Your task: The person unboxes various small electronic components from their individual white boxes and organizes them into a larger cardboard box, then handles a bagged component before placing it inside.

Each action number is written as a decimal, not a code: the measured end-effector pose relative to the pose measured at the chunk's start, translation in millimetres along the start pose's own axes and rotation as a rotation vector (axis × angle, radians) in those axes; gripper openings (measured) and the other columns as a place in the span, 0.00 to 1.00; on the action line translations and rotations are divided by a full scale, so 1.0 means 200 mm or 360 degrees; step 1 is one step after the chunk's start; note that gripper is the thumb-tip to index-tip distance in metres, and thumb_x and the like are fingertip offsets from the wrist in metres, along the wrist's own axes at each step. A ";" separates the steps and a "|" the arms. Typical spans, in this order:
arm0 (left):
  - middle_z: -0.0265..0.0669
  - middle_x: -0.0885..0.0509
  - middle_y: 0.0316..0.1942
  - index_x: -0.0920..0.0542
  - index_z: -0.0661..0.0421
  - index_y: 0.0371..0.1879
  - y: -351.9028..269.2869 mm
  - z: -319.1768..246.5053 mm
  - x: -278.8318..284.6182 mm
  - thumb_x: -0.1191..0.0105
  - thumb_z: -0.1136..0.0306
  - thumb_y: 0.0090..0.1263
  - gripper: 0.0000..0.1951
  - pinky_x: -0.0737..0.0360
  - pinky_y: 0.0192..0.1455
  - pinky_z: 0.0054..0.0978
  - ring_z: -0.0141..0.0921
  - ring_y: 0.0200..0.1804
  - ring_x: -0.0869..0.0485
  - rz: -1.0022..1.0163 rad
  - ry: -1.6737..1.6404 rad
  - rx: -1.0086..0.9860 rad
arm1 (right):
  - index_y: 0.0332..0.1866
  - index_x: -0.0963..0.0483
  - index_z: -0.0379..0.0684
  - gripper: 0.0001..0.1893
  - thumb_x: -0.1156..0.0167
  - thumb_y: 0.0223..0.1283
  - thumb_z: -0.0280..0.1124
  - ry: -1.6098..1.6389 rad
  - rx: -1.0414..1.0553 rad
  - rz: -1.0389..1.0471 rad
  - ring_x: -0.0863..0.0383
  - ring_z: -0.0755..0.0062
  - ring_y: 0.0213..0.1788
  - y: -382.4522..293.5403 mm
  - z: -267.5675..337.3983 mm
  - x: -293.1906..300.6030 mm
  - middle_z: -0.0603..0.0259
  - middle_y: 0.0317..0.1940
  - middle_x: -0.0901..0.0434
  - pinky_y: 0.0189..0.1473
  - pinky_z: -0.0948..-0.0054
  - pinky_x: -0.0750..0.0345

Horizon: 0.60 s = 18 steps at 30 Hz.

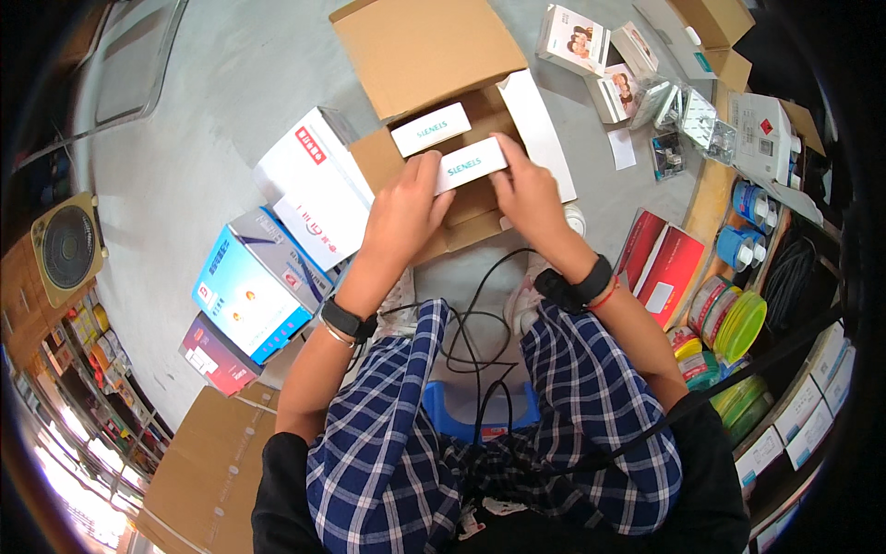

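Observation:
A small white box (472, 166) with green lettering is held by its two ends over an open cardboard carton (477, 225). My left hand (404, 206) grips its left end, and my right hand (525, 185) has the fingers on its right end. A second white box (430, 130) of the same look lies inside the carton, toward its far left corner. The carton's large brown flap (432, 52) is folded back away from me, and a white flap (536, 135) spreads out on the right. My hands hide part of the carton's inside.
White, blue and maroon cartons (252, 277) stand at the left. Several photo-printed boxes (576, 40) and bagged switch plates (698, 114) lie on the grey floor at the far right. Shelves with tape rolls (737, 325) line the right. Black cable (477, 325) loops between my feet.

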<state>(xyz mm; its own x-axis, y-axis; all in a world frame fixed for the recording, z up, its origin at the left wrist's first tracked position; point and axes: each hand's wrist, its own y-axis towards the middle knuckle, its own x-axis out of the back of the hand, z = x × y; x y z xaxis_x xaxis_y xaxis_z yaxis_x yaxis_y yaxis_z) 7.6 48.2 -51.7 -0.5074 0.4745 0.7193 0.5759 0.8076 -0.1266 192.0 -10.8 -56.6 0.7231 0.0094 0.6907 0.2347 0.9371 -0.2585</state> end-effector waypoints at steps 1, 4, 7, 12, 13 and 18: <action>0.47 0.17 0.44 0.26 0.58 0.52 0.01 0.02 -0.01 0.35 0.67 0.60 0.22 0.19 0.45 0.43 0.48 0.46 0.17 -0.0022 0.0108 -0.0054 | 0.63 0.32 0.38 0.23 0.44 0.62 0.27 -0.0030 0.0002 0.0015 0.19 0.35 0.40 0.01 -0.02 -0.03 0.37 0.38 0.19 0.43 0.48 0.22; 0.41 0.19 0.47 0.24 0.56 0.50 0.03 0.08 -0.05 0.33 0.68 0.55 0.23 0.21 0.49 0.38 0.43 0.50 0.21 -0.0125 0.0314 -0.0155 | 0.61 0.31 0.32 0.22 0.43 0.62 0.27 0.0050 -0.0043 0.0120 0.18 0.36 0.40 0.06 -0.07 -0.13 0.35 0.39 0.19 0.42 0.48 0.21; 0.40 0.21 0.48 0.23 0.56 0.50 0.05 0.14 -0.06 0.32 0.68 0.52 0.24 0.24 0.51 0.36 0.42 0.50 0.22 -0.0155 0.0488 -0.0116 | 0.61 0.31 0.31 0.22 0.43 0.63 0.29 0.0311 -0.0168 0.0205 0.17 0.39 0.40 0.09 -0.07 -0.19 0.36 0.40 0.19 0.43 0.52 0.20; 0.41 0.22 0.51 0.24 0.56 0.51 0.06 0.15 -0.08 0.32 0.69 0.51 0.26 0.26 0.56 0.37 0.43 0.54 0.23 -0.0191 0.0535 -0.0088 | 0.64 0.32 0.31 0.23 0.42 0.69 0.34 0.1035 -0.0402 0.0230 0.15 0.65 0.48 0.12 -0.01 -0.18 0.49 0.48 0.17 0.50 0.71 0.20; 0.40 0.23 0.53 0.25 0.56 0.52 0.07 0.14 -0.08 0.32 0.70 0.51 0.26 0.26 0.56 0.37 0.43 0.54 0.24 -0.0265 0.0501 -0.0114 | 0.64 0.32 0.31 0.23 0.42 0.69 0.34 0.1031 -0.0404 0.0220 0.15 0.65 0.48 0.13 -0.02 -0.19 0.49 0.48 0.17 0.50 0.71 0.20; 0.39 0.24 0.56 0.26 0.54 0.54 0.10 0.15 -0.08 0.33 0.71 0.52 0.27 0.26 0.58 0.38 0.43 0.56 0.24 -0.0205 0.0516 -0.0176 | 0.61 0.31 0.33 0.19 0.41 0.70 0.32 0.1128 -0.0302 0.0053 0.17 0.71 0.48 0.14 -0.08 -0.27 0.54 0.49 0.18 0.51 0.73 0.20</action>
<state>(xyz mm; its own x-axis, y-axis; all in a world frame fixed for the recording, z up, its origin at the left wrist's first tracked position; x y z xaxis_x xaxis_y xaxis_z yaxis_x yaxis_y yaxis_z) 7.7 67.3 -85.4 -0.3609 0.2211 0.9060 0.5955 0.8023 0.0414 169.1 9.6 -111.7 0.9633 -0.2513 0.0942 0.2671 0.8631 -0.4287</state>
